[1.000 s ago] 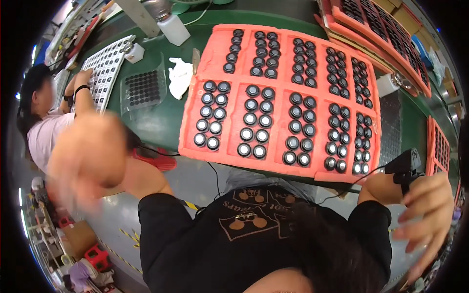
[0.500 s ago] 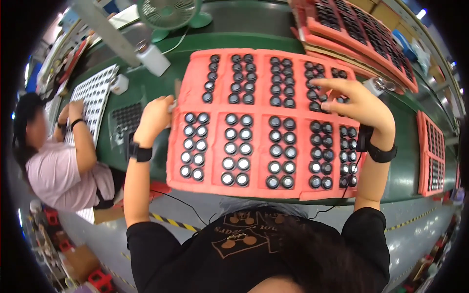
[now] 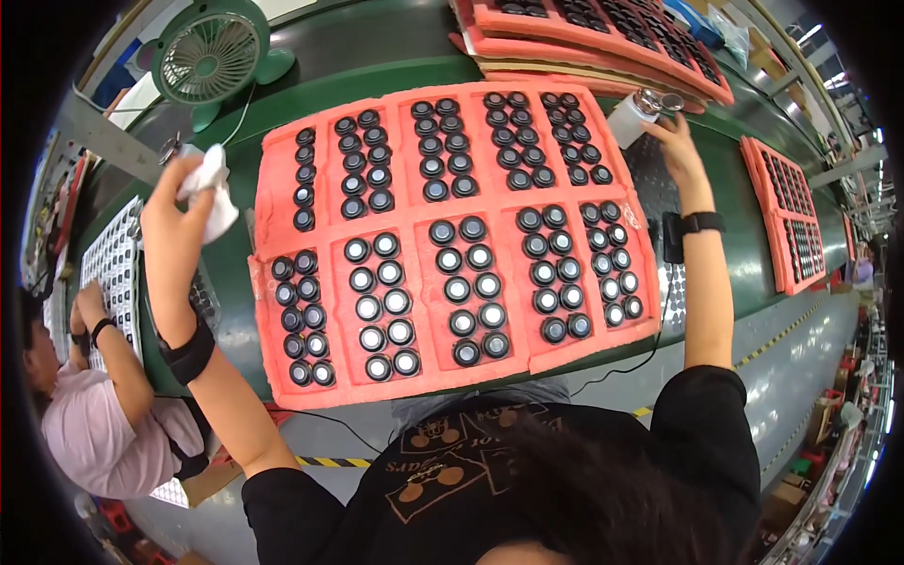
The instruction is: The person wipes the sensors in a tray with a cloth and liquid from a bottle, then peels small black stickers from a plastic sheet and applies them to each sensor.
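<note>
Before me lies a pink foam tray (image 3: 405, 226) whose compartments hold rows of small round black parts (image 3: 461, 287) with silvery centres. My left hand (image 3: 174, 231) is raised beyond the tray's left edge, closed on a crumpled white cloth (image 3: 218, 195). Just behind it stands a white bottle with a metal top (image 3: 170, 148), partly hidden by hand and cloth. My right hand (image 3: 675, 151) reaches past the tray's far right corner, fingers apart, at a second white bottle (image 3: 623, 122) with a metal top. Whether the fingertips touch this bottle is unclear.
A green fan (image 3: 209, 61) stands at the far left. Pink trays (image 3: 584, 52) full of black parts are stacked at the back, and another tray (image 3: 786, 212) lies to the right. At left a co-worker (image 3: 104, 405) bends over a white tray (image 3: 111, 268).
My left hand has risen from the tray's left edge and now holds a white cloth. My right hand has left the parts for the right bottle. The view has shifted, moving the scene leftward.
</note>
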Motion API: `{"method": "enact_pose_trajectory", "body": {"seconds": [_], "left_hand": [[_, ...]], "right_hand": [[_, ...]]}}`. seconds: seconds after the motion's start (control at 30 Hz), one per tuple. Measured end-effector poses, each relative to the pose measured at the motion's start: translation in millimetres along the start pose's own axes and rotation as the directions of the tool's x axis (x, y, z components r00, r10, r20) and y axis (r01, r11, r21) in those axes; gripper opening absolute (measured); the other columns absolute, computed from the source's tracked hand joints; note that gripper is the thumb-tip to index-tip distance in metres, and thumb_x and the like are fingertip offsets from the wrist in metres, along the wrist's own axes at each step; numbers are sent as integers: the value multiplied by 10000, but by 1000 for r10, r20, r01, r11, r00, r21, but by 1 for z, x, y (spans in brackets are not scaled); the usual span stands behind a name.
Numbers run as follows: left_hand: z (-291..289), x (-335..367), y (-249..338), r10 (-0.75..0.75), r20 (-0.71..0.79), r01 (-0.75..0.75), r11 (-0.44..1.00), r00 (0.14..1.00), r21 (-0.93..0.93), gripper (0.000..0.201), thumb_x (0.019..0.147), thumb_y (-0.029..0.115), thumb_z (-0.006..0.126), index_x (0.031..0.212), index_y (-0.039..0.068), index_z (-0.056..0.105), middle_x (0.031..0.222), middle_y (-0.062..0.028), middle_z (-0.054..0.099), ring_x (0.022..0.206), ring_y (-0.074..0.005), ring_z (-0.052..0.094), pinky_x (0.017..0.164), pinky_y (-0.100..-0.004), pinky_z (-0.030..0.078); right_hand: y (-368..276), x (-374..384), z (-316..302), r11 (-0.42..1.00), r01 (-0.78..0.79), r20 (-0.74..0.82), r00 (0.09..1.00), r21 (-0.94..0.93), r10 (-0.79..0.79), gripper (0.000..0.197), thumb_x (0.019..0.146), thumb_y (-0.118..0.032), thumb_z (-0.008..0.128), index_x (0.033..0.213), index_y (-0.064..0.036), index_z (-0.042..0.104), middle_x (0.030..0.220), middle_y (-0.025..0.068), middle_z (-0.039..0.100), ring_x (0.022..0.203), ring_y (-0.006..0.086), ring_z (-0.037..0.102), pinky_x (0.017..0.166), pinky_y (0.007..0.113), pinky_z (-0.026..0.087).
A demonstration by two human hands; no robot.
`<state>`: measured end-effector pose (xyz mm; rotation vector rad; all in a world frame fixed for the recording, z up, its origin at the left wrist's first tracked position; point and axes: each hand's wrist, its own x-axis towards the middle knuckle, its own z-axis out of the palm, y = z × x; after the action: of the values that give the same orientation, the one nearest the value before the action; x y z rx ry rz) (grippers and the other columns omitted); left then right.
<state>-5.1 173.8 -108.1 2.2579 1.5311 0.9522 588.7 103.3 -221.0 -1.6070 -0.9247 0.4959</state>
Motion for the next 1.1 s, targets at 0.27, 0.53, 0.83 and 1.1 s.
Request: {"method": "enact_pose_trajectory", "body": {"seconds": [0.27,0.53,0.83,1.1], "left_hand": [[10,11,67,92,-116,-126,936,989,-329,253,772,34,527,1015,56,591,847,-41,609,761,-88,543,680,-222,435],[52,3,61,269,-163,-303,922,949,-242,278,774,31,531,1037,87,605,838,-46,600,747,-133,556,704,-219,426],[66,-9,74,425,-147,-440,894,893,-89,312,751,-23,519,1029,76,622,921,-61,613,842,-183,568,862,-287,384],[76,-18,75,562,48,-563,827,825,-7,198,730,30,546,881,122,636,892,-4,592,828,-197,561,921,-482,287]], "right_hand": [[-22,7,29,985,110,113,989,-130,-95,542,678,-114,741,1135,19,482,1082,96,576,979,170,552,855,284,413],[-133,-75,118,954,279,455,838,113,-299,511,717,-84,702,1161,6,465,1090,73,565,973,156,554,868,295,416],[-142,-164,217,977,134,805,554,167,-213,758,673,-50,740,1291,-40,301,1163,119,518,1080,214,515,922,351,420],[-145,-164,214,960,241,824,509,141,-248,740,670,-38,731,1285,-30,320,1186,114,498,1083,223,513,936,347,413]]}}
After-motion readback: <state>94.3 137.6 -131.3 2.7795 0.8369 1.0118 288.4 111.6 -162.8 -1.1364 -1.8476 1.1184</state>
